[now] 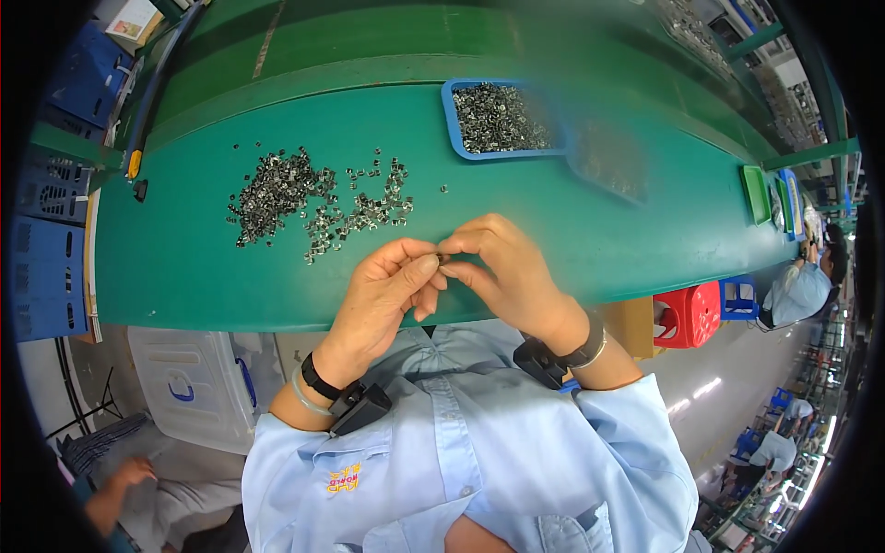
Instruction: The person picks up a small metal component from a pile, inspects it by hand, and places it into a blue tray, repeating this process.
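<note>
My left hand (398,278) and my right hand (493,263) meet above the near edge of the green table (535,207). Between their pinched fingertips is a tiny dark part (442,259), mostly covered by the fingers, so its exact kind is hard to see. Beyond my left hand lies a heap of small black and silver metal parts (277,195). A looser scatter of similar parts (369,210) spreads to the right of that heap. One single part (444,188) rests apart from the others, just beyond my fingers.
A blue tray (450,120) full of small parts stands at the far middle, with a blurred second tray (604,166) beside it. Below the table are a clear plastic box (189,387) and a red stool (690,315). Blue crates (51,276) line the left. Other people sit nearby.
</note>
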Action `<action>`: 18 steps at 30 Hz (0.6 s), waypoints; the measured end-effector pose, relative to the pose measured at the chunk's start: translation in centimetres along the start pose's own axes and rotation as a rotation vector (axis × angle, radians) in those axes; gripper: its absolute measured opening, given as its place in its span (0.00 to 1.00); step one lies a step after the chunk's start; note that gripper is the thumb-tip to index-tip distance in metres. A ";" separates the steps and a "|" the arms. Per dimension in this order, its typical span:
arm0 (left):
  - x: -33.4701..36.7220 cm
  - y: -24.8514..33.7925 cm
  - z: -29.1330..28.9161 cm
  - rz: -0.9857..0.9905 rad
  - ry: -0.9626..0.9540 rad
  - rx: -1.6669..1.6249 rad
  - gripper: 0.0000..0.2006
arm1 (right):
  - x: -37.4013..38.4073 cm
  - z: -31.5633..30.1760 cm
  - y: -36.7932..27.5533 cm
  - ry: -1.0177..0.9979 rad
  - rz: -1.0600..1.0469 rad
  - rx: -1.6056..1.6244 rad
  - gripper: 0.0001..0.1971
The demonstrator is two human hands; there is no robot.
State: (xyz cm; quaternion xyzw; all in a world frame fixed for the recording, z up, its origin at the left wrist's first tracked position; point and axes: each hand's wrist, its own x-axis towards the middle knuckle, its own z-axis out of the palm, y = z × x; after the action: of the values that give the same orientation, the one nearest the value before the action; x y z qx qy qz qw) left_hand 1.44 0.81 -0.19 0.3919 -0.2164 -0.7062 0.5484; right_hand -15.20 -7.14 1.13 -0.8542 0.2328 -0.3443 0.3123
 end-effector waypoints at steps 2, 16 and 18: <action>-0.1 0.0 -0.2 -0.007 -0.009 0.034 0.08 | 0.0 -0.1 0.0 -0.002 0.029 0.056 0.13; -0.2 -0.1 0.1 -0.007 0.021 -0.021 0.07 | -0.1 0.4 0.2 0.015 -0.049 -0.073 0.10; -0.1 -0.1 0.2 0.001 0.020 -0.007 0.07 | -0.2 0.4 0.3 0.035 -0.042 -0.049 0.10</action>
State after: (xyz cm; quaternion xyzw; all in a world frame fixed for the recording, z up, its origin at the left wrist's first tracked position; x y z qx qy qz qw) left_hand 1.28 0.93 -0.12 0.3969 -0.2086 -0.7028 0.5523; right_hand -15.02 -7.05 0.64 -0.8601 0.2284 -0.3600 0.2800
